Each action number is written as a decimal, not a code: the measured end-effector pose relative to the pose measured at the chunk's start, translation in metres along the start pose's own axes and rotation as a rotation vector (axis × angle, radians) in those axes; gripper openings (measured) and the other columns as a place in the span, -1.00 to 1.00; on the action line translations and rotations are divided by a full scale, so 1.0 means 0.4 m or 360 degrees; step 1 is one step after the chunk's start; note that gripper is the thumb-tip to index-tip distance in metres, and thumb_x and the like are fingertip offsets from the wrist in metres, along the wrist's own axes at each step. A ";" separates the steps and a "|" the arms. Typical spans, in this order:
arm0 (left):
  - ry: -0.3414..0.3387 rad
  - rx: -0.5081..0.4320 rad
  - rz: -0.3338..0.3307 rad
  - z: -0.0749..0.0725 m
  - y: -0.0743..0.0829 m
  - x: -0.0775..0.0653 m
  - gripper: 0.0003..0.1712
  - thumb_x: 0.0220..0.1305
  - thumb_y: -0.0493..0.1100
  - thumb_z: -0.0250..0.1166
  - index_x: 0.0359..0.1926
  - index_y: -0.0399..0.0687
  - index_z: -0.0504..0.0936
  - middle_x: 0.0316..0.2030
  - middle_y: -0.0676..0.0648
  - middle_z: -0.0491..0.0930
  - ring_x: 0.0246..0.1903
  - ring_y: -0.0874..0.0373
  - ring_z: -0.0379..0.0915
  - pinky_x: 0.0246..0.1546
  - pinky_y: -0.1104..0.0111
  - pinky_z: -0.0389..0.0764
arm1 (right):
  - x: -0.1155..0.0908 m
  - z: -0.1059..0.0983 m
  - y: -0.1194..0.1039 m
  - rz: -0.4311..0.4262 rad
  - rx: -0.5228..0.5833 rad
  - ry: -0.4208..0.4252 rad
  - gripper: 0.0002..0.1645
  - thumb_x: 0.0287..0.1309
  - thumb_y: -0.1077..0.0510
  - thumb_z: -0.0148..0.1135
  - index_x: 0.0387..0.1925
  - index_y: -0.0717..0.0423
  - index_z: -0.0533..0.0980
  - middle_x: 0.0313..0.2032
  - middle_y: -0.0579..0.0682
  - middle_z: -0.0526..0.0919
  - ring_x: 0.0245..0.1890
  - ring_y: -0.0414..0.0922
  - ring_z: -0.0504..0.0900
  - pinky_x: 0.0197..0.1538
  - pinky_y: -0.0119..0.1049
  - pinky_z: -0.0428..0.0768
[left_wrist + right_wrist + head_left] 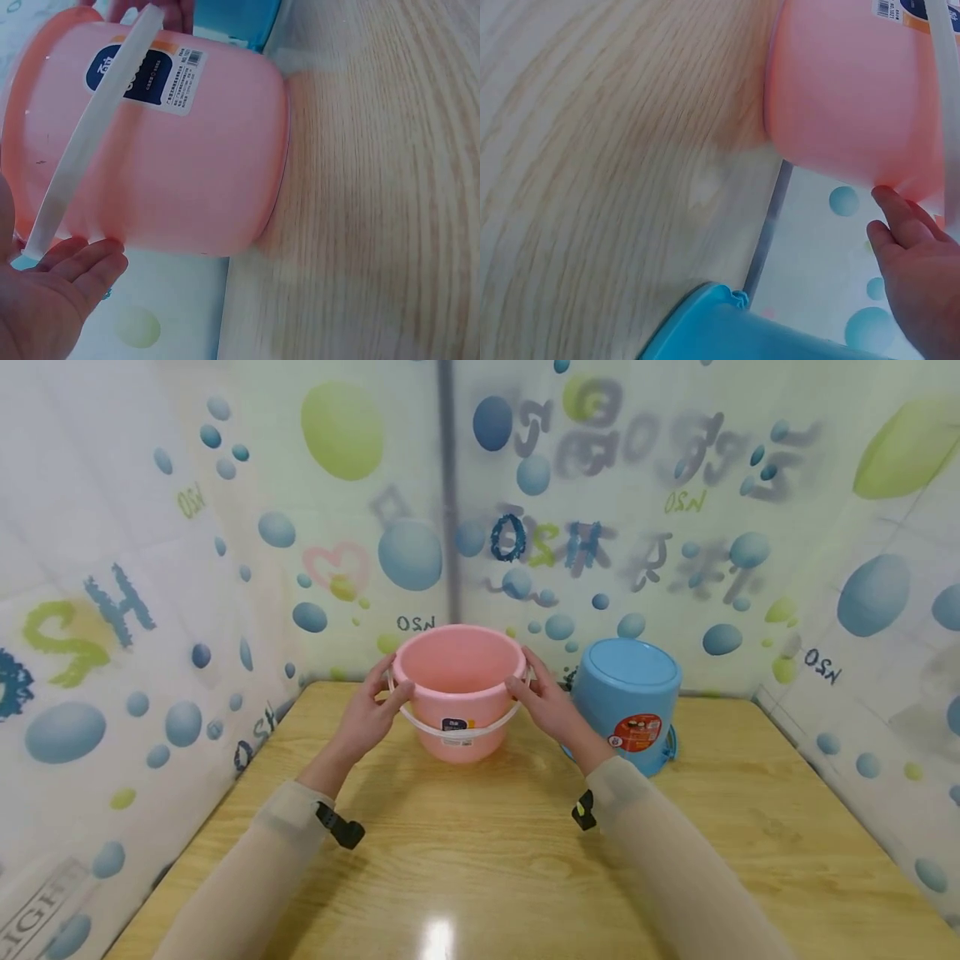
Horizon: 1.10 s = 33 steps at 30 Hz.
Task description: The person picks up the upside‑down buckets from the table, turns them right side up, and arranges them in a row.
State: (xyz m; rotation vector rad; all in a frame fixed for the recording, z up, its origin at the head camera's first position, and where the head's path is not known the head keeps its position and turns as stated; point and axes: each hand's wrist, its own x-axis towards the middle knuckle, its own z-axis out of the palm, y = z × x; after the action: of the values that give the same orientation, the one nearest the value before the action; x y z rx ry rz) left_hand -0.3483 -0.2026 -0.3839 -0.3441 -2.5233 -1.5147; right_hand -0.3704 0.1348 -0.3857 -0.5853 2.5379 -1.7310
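A pink bucket (461,727) stands mouth-up at the back of the wooden table, its white handle (459,733) hanging down across the front over a dark label. On its left side, my left hand (369,710) grips the bucket just below the rim, thumb toward the front. My right hand (551,700) grips the opposite side in the same way. In the left wrist view, the left fingers (90,266) touch the bucket's wall; the right wrist view has the right fingers (900,217) against it too. The bucket's far side is hidden.
Just right of the pink bucket, a blue bucket (626,693) stands upside down, its handle (671,743) low on the right. The wooden table (480,835) ends at a patterned curtain (352,510) behind, with more curtain on both sides.
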 end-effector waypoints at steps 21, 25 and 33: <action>0.0084 -0.0111 -0.0114 0.004 -0.016 0.031 0.07 0.54 0.49 0.20 0.81 0.34 -0.07 0.50 -0.33 0.40 0.41 -0.30 0.45 0.33 -0.19 0.57 | 0.078 0.046 0.015 -0.0023 0.0184 0.0070 -0.03 0.70 -0.34 -0.03 0.82 -0.24 -0.20 0.65 0.15 0.32 0.56 0.21 0.46 0.67 0.33 0.25; 0.0101 -0.0106 -0.0105 0.004 -0.021 0.033 0.07 0.55 0.48 0.18 0.82 0.33 -0.08 0.50 -0.33 0.40 0.40 -0.29 0.45 0.34 -0.17 0.56 | 0.083 0.054 0.013 -0.0022 0.0166 0.0115 -0.05 0.71 -0.32 -0.03 0.82 -0.20 -0.17 0.46 0.18 0.54 0.51 0.18 0.51 0.64 0.32 0.31; 0.0125 -0.0156 -0.0156 0.006 -0.019 0.029 0.11 0.55 0.48 0.17 0.82 0.32 -0.17 0.55 -0.33 0.33 0.45 -0.33 0.43 0.40 -0.16 0.57 | 0.075 0.066 0.001 0.0038 0.0164 0.0168 -0.03 0.68 -0.39 -0.02 0.82 -0.31 -0.18 0.50 0.29 0.43 0.54 0.26 0.41 0.62 0.37 0.32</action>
State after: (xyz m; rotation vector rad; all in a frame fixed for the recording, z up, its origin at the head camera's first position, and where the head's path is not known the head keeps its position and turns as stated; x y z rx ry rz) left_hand -0.3617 -0.2028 -0.3881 -0.1724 -2.4444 -1.6573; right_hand -0.3928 0.1021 -0.3904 -0.4689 2.4922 -1.9197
